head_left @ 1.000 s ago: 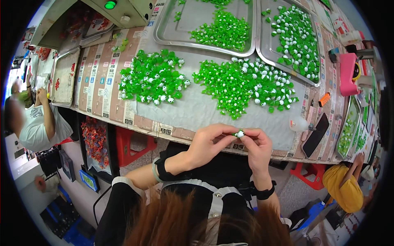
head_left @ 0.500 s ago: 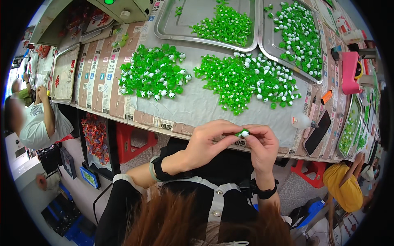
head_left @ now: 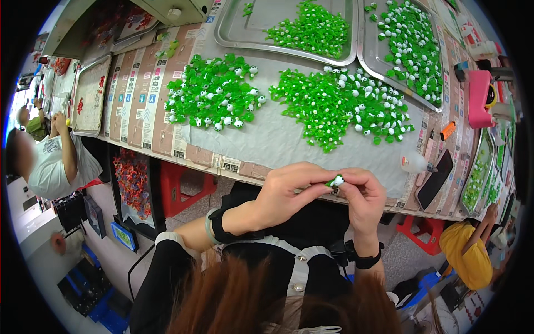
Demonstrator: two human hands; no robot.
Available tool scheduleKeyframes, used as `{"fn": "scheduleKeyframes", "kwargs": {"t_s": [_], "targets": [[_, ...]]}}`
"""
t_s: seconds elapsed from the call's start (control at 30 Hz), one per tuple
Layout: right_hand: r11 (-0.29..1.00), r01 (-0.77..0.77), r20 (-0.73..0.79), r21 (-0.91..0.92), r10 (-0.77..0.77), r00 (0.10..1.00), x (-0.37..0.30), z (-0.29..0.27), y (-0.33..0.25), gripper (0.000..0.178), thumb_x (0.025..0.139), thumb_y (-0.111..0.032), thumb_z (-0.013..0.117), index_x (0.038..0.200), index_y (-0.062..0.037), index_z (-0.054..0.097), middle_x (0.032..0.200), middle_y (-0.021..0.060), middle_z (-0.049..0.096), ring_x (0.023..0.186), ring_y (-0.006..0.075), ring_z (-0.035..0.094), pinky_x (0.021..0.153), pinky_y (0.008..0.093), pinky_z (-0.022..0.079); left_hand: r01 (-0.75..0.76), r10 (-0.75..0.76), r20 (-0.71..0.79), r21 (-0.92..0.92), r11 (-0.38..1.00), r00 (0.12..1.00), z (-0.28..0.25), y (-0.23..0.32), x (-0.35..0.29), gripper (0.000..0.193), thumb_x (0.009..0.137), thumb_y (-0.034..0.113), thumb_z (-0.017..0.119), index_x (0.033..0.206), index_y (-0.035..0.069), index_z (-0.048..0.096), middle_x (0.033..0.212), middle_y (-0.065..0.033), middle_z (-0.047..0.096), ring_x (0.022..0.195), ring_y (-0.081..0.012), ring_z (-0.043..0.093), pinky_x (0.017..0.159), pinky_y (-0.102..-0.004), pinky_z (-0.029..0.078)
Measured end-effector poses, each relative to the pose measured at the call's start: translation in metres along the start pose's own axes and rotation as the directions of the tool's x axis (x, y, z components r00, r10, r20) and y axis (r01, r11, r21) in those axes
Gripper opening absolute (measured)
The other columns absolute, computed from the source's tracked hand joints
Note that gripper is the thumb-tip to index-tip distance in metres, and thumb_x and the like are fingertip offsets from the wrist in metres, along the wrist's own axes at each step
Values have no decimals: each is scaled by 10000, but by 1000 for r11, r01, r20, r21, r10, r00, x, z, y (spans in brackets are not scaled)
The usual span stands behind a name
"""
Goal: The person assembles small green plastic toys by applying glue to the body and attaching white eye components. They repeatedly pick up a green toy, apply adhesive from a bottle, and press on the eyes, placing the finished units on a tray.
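Observation:
Between my fingertips, just over the table's near edge, is a small green and white plastic figure (head_left: pixel 337 181) with a round white head. My left hand (head_left: pixel 289 191) pinches it from the left, and my right hand (head_left: pixel 364 200) pinches it from the right. Fingers cover part of its green body. Beyond my hands lies a heap of small green pieces (head_left: pixel 311 106), running into a heap of green pieces with white heads (head_left: pixel 378 108). Farther left is another heap of green pieces with white heads (head_left: pixel 214 92).
Two metal trays (head_left: pixel 222 33) (head_left: pixel 371 58) with green pieces stand at the back. On the right lie a clear squeeze bottle (head_left: pixel 413 163), a phone (head_left: pixel 435 181), an orange cutter (head_left: pixel 448 131) and a pink tape holder (head_left: pixel 479 100). Co-workers sit at left (head_left: pixel 55 167) and right (head_left: pixel 467 253).
Both hands still grip the little figure, and its white head has turned slightly between the fingers. The whole view has shifted a little.

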State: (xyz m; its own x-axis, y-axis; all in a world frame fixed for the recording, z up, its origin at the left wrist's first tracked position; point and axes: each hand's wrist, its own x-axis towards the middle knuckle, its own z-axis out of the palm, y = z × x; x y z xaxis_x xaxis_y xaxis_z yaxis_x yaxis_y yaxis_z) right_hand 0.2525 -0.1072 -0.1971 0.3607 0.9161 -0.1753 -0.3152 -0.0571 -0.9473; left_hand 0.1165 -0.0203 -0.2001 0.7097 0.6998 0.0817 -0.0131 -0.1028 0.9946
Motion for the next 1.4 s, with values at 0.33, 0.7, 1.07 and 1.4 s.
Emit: {"fn": "scheduleKeyframes", "kwargs": {"t_s": [0.33, 0.7, 1.07, 1.4], "targets": [[990, 57, 53, -125, -51, 997, -3, -1, -4, 112, 715, 75, 516, 819, 35, 526, 854, 115, 555, 775, 138, 532, 680, 223, 428, 35, -35, 58, 2, 999, 998, -5, 5, -2, 244, 677, -26, 587, 919, -3, 565, 818, -113, 581, 734, -184, 570, 618, -244, 450], [946, -159, 4, 282, 164, 986, 3, 4, -4, 105, 765, 5, 483, 857, 40, 519, 832, 96, 556, 746, 126, 533, 682, 237, 430, -119, 122, -70, 50, 992, 990, -1, 10, 3, 146, 662, -29, 603, 792, -2, 543, 761, -92, 546, 656, -162, 545, 546, -236, 451], [909, -238, -1, 341, 253, 967, 4, 7, -4, 134, 792, -102, 500, 810, 30, 509, 689, 68, 540, 599, 103, 490, 562, 214, 400, -2, -1, -54, -53, 999, 999, 2, 11, 1, 105, 683, 20, 613, 731, -10, 524, 704, -75, 532, 573, -118, 524, 482, -212, 430], [971, -237, -248, 39, 239, 939, -4, -4, 2, 92, 786, -65, 485, 843, 2, 513, 720, 31, 531, 622, 75, 483, 557, 194, 391, 162, -139, -144, 170, 972, 980, -19, -8, 0, 90, 685, 54, 610, 709, -1, 543, 690, -66, 536, 578, -144, 514, 516, -244, 421]]}}
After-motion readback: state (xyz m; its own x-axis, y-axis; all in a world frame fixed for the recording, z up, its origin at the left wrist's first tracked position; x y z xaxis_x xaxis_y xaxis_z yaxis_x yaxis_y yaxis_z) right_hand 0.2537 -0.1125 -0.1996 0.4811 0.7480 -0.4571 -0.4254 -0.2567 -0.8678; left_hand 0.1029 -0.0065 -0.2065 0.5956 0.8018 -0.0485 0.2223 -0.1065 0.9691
